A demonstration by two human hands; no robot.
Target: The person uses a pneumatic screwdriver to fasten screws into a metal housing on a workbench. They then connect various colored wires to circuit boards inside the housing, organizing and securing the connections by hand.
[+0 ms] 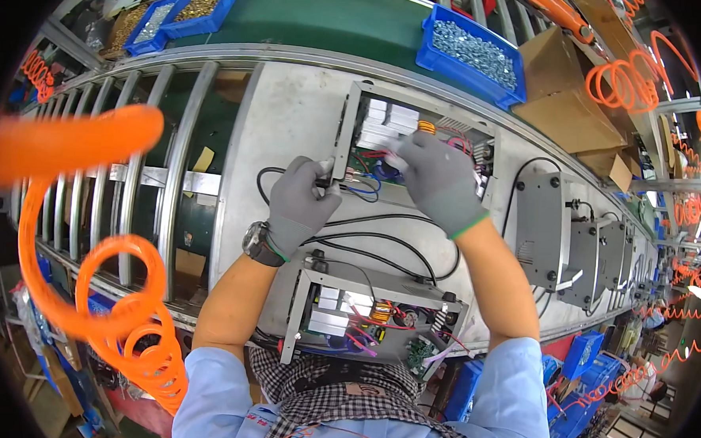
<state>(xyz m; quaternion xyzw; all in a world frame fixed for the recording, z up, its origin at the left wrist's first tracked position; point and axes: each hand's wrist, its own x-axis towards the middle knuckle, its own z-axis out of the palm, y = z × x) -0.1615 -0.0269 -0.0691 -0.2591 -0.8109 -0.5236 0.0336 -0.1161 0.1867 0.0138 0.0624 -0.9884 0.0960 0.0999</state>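
An open metal equipment housing (489, 167) with silver heat sinks (389, 124), a yellow-wound coil and coloured wires inside lies across the bench in front of me. At its left end my left hand (300, 204), in a grey glove, pinches a small black part (322, 183) by the panel edge. A black cable (263, 184) loops out beside that hand, and thin blue wires (371, 195) run near its fingertips. Over the middle of the housing is my gloved right hand (441, 182). Its fingers are smeared by motion, so what they hold cannot be made out.
Nearer me lies a second open housing (378, 288), with black cable between the two. Several grey housings (544, 229) stand to the right. Blue bins of screws (471, 57) and a cardboard box (567, 88) sit beyond. An orange coiled hose (125, 286) hangs at the left.
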